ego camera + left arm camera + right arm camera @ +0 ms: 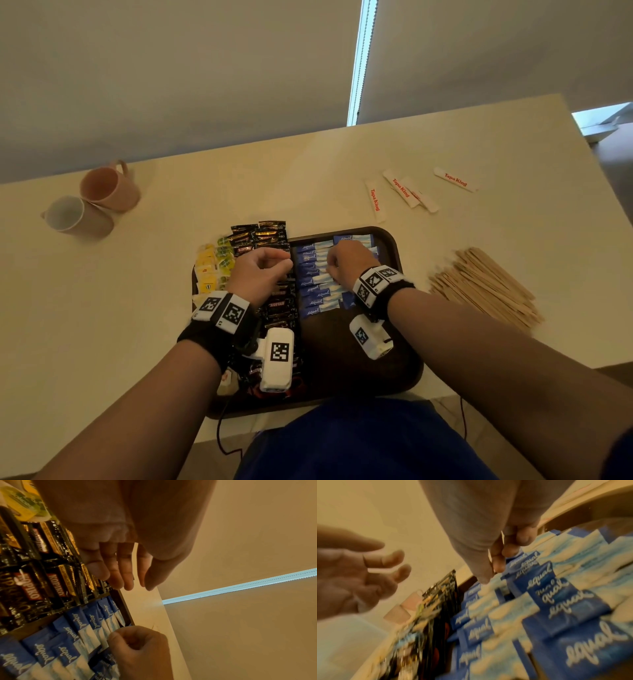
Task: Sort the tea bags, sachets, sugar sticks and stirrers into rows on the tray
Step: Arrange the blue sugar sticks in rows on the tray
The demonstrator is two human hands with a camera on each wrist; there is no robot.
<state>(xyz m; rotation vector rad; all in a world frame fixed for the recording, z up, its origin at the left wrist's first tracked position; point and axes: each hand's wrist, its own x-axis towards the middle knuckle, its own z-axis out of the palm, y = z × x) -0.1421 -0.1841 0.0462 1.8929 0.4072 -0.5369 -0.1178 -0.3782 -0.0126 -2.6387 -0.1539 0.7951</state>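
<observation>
Right hand [347,262] pinching blue sachets [317,274] near tray [387,240] far edge; left hand [260,270] hanging loose, holding nothing. Best nudging sachets gently, keeping row straight.

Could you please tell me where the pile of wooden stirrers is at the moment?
In the head view the wooden stirrers lie in a loose pile on the table, off the tray to its right, nearer the person than the white sugar sticks.

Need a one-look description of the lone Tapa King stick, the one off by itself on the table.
Start at the dark brown tray in front of the person, then look past its far right corner across the cream table. Three white Tapa King sticks lie bunched there. The lone stick lies apart, farthest right of all four, touching none.
</observation>
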